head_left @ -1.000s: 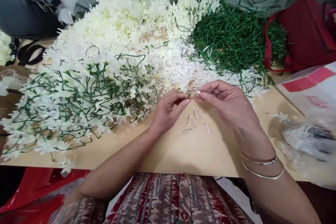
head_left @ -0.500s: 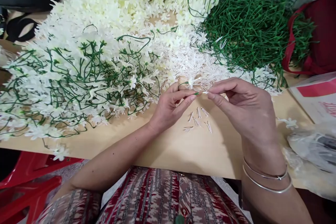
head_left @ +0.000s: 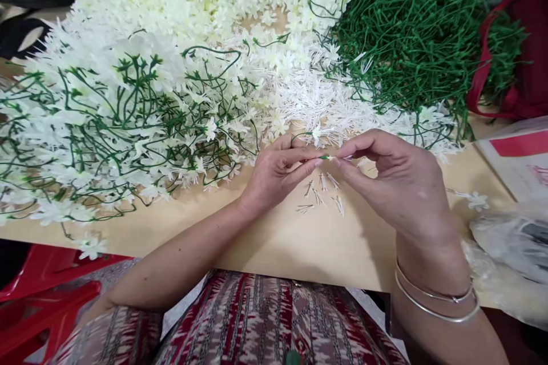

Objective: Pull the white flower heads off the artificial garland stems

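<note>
My left hand (head_left: 276, 171) pinches a green plastic flower stem (head_left: 324, 157) between thumb and forefinger, its tip pointing right. A white artificial flower (head_left: 316, 134) shows just above those fingers, on a thin green stem. My right hand (head_left: 396, 179) pinches a small white stamen piece (head_left: 342, 158), whose end meets the green tip. Below the hands, several loose white stamens (head_left: 317, 197) lie on the table (head_left: 274, 245). A heap of white stamens (head_left: 314, 97) spreads just beyond my fingers.
White flowers with green stems (head_left: 128, 120) are heaped at the left, more white blossoms (head_left: 192, 0) behind. Bare green stems (head_left: 411, 40) form a pile at the back right, against a red bag (head_left: 531, 51). Clear plastic bags (head_left: 509, 245) lie at the right, red stools (head_left: 60, 279) below left.
My right hand has moved slightly left, bringing the white stamen piece up against the tip of the green stem. The left hand keeps its pinch; the view has shifted a little.
</note>
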### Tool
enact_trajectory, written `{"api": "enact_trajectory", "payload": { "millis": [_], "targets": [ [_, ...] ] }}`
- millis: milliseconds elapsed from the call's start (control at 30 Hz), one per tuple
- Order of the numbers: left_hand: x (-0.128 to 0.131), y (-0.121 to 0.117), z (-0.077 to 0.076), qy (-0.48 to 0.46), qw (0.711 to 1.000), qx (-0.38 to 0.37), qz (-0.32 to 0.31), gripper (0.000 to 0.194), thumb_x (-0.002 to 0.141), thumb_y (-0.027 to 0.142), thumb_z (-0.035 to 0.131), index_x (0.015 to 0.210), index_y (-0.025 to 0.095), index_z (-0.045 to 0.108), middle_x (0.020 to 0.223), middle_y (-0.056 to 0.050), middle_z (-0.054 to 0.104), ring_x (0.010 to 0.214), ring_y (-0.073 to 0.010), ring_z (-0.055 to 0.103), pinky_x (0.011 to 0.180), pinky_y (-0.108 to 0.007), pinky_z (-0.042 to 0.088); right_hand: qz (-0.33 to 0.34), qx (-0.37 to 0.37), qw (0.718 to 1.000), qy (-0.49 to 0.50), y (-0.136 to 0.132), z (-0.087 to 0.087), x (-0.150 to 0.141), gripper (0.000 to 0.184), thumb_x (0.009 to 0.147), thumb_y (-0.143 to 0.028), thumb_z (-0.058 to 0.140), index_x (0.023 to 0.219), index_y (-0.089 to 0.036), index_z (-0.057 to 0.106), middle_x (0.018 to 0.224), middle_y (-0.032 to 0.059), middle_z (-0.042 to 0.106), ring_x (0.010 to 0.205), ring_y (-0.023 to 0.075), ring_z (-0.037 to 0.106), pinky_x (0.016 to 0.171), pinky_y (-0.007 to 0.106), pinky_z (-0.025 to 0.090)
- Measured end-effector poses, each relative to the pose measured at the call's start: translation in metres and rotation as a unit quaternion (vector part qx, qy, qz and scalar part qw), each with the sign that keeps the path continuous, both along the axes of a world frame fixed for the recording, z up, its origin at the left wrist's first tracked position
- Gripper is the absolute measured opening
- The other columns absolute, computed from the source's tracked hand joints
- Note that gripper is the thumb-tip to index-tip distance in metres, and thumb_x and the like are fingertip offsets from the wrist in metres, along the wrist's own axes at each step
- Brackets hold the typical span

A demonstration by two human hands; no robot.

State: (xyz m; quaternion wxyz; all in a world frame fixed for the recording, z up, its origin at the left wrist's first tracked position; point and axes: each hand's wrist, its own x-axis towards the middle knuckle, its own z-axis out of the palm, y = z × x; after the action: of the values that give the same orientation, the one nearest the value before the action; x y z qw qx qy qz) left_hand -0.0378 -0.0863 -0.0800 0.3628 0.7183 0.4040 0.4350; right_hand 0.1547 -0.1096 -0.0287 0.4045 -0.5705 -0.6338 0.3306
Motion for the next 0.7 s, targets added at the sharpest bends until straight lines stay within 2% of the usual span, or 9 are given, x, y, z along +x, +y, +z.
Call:
{"api": "enact_trajectory", "payload": {
  "millis": [167,367,467,567,633,700],
  "targets": [
    [0.001,0.001,-0.002,0.009,1.000,0.028,-0.005,0.013,0.097,0.031,0.071,0.104,0.028,0.081,0.077,-0.001,0.062,0.080,-0.0160,0.060,0.070,-0.030,0.051,0.009,-0.001,1.000,-0.019,0.000,0.001,0.000,0.006,0.083,-0.020,0.074,0.083,-0.026,0.072,0.082,-0.0031,0.072,0.078,0.0166,0.067,0.074,0.033,0.048],
    [0.002,0.001,-0.004,0.026,0.997,0.066,-0.009,0.011,0.098,0.026,0.069,0.101,0.024,0.079,0.071,0.001,0.058,0.071,-0.0138,0.057,0.064,-0.027,0.046,0.005,-0.016,1.000,-0.024,0.003,-0.001,0.000,0.003,0.084,-0.022,0.074,0.086,-0.024,0.075,0.086,-0.0004,0.076,0.080,0.0178,0.068,0.078,0.036,0.052],
    [0.004,0.000,-0.003,0.032,0.997,0.063,0.001,0.010,0.098,0.026,0.068,0.101,0.023,0.078,0.081,-0.001,0.064,0.076,-0.0145,0.059,0.069,-0.028,0.050,-0.044,0.005,0.999,-0.016,0.006,-0.004,0.002,0.002,0.083,-0.024,0.075,0.084,-0.025,0.074,0.084,-0.0003,0.075,0.080,0.0189,0.069,0.080,0.038,0.053],
    [0.003,-0.002,-0.002,0.080,0.994,0.077,-0.003,0.010,0.097,0.027,0.067,0.096,0.021,0.076,0.092,-0.005,0.065,0.087,-0.0180,0.062,0.078,-0.034,0.055,-0.099,0.054,0.993,0.024,0.010,-0.006,0.007,0.008,0.082,-0.023,0.077,0.086,-0.028,0.072,0.088,0.0013,0.074,0.086,0.0219,0.070,0.087,0.043,0.056],
    [0.000,-0.004,0.001,0.130,0.987,0.092,-0.018,0.011,0.096,0.028,0.068,0.094,0.020,0.076,0.107,-0.009,0.066,0.101,-0.0221,0.064,0.088,-0.041,0.057,-0.112,0.073,0.990,0.049,0.013,-0.008,0.011,0.009,0.083,-0.023,0.076,0.087,-0.030,0.072,0.091,0.0030,0.073,0.088,0.0239,0.071,0.089,0.046,0.056],
    [-0.006,-0.005,0.006,0.185,0.977,0.104,-0.022,0.014,0.095,0.034,0.071,0.099,0.021,0.076,0.131,-0.014,0.062,0.120,-0.0286,0.061,0.100,-0.049,0.055,-0.118,0.084,0.988,0.044,0.015,-0.010,0.014,0.009,0.084,-0.024,0.075,0.086,-0.032,0.071,0.090,0.0036,0.072,0.088,0.0249,0.070,0.088,0.047,0.057]
  ]
}}
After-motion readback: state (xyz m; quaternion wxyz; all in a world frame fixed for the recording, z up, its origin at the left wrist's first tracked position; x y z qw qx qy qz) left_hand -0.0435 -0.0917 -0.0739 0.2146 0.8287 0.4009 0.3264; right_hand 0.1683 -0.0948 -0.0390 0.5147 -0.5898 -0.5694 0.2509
